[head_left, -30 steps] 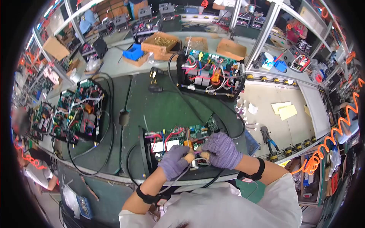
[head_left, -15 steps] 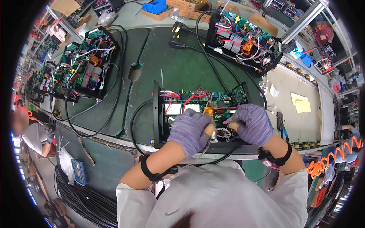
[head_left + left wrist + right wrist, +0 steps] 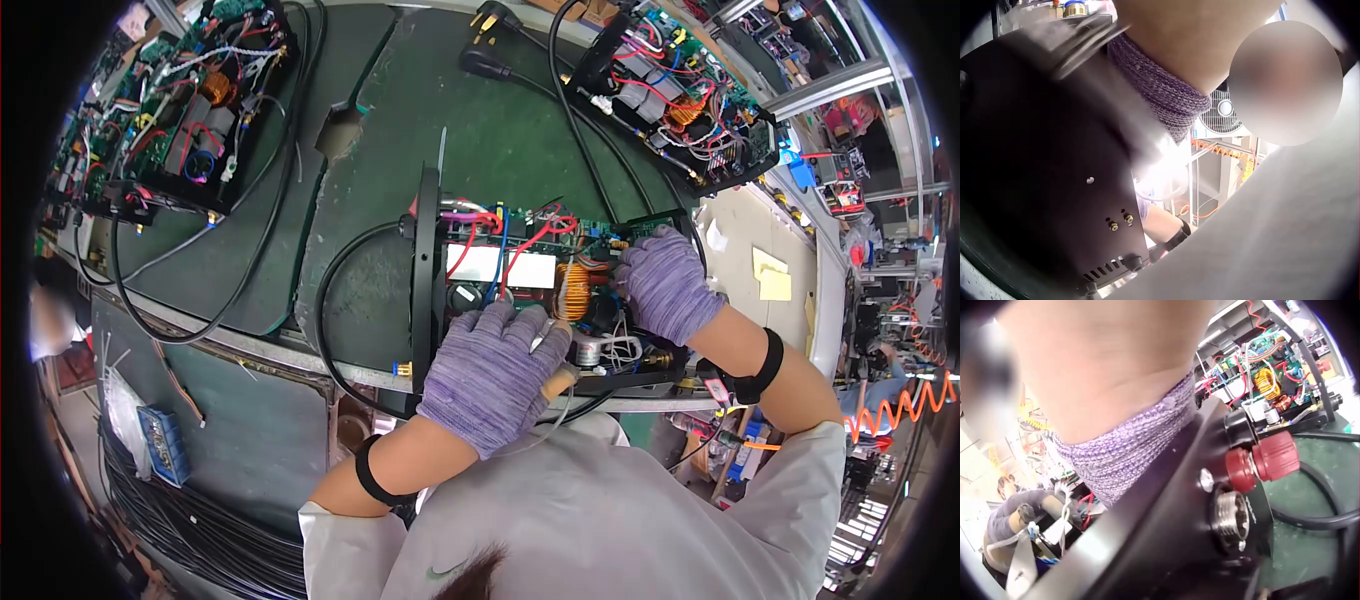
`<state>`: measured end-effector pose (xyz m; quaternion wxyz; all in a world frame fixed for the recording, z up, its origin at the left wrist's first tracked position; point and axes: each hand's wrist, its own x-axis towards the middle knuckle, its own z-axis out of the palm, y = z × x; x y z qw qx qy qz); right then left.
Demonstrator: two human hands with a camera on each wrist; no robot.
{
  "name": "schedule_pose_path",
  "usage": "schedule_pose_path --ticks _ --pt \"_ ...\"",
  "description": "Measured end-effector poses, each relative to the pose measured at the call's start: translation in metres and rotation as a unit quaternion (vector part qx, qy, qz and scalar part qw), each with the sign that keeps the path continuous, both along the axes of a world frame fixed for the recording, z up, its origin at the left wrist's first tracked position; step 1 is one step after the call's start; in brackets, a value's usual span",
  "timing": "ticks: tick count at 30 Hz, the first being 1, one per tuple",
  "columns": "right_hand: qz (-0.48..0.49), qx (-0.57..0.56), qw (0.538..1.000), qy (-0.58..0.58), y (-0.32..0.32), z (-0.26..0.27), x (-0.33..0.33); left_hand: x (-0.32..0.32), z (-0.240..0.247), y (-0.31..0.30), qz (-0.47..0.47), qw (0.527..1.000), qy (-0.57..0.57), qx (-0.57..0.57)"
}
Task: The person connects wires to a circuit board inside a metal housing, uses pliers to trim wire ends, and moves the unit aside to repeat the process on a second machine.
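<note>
A black-framed electronics unit (image 3: 426,270) stands at the bench's front edge, with an orange-wound coil (image 3: 573,292), red and blue wires and a white block (image 3: 500,267). My gloved left hand (image 3: 495,375) lies over its front side, left of the coil, fingers bent downward and thumb near a thin pale wire. In the right wrist view, the left hand (image 3: 1016,519) is beside a white connector; its grip is unclear. My gloved right hand (image 3: 668,285) reaches in at the unit's right end, with its fingertips hidden. The left wrist view shows the unit's dark panel (image 3: 1054,162).
More open units stand at the back left (image 3: 190,120) and back right (image 3: 680,95). Black cables curve over the green bench (image 3: 400,130), and a plug (image 3: 485,62) lies near its back. Yellow papers (image 3: 771,276) rest at right. A person's blurred head shows at far left.
The head view has shifted, bringing the unit closer. My right hand has moved away from the left hand, toward the unit's back right corner. My left hand is spread flatter over the front side.
</note>
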<state>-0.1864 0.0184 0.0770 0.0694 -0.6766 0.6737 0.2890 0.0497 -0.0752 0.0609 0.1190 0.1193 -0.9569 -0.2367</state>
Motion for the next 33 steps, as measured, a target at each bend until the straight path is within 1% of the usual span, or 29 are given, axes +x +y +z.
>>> schedule_pose_path --ticks 3,5,6,9,10,13,14,15,16,17,19,21,24,27,33 --pt "-0.01 0.037 0.999 0.018 -0.007 -0.008 -0.001 0.001 0.005 -0.003 -0.007 0.999 -0.032 0.043" --pt "-0.022 0.047 0.998 0.027 -0.009 -0.009 -0.003 0.005 0.004 -0.005 -0.005 0.999 -0.027 0.047" --pt "-0.022 0.015 0.999 0.027 -0.008 -0.009 -0.002 0.006 0.003 -0.005 -0.006 0.998 -0.027 0.05" --pt "-0.047 -0.011 0.999 0.011 -0.008 -0.009 -0.002 0.007 0.001 -0.005 -0.001 0.999 -0.006 0.036" --pt "-0.026 -0.059 0.998 -0.018 -0.003 -0.013 -0.006 0.006 0.002 -0.005 0.0 0.999 -0.006 0.032" --pt "-0.051 -0.028 0.998 0.017 -0.006 -0.017 -0.006 0.007 0.004 -0.003 -0.006 0.999 -0.027 0.024" --pt "-0.018 -0.065 0.998 0.005 -0.004 -0.02 -0.008 0.008 0.005 -0.003 -0.005 0.999 -0.031 0.021" --pt "-0.014 -0.068 0.998 0.006 -0.004 -0.018 -0.007 0.008 0.006 -0.002 -0.004 0.999 -0.036 0.017" --pt "-0.013 -0.066 0.998 -0.003 -0.005 -0.013 -0.006 0.009 0.002 -0.001 0.002 1.0 -0.015 0.003" --pt "-0.012 -0.063 0.998 -0.014 -0.006 -0.009 -0.004 0.009 0.003 -0.001 0.004 1.0 -0.018 -0.001" --pt "-0.017 -0.027 0.999 0.023 -0.008 -0.011 -0.003 0.009 0.005 0.0 0.005 1.0 -0.003 -0.02" --pt "-0.009 -0.095 0.995 -0.013 -0.004 -0.017 -0.007 0.009 0.007 0.0 0.0 1.0 0.007 -0.023" --pt "-0.023 -0.071 0.997 -0.032 -0.006 -0.015 -0.006 0.008 0.006 0.002 0.005 0.999 0.036 -0.016" --pt "-0.05 -0.04 0.997 -0.034 -0.009 -0.011 -0.002 0.008 0.006 0.002 0.004 1.0 0.018 -0.019" --pt "-0.052 -0.032 0.998 -0.014 -0.015 -0.012 -0.002 0.008 0.008 0.003 0.01 1.0 -0.008 -0.025"
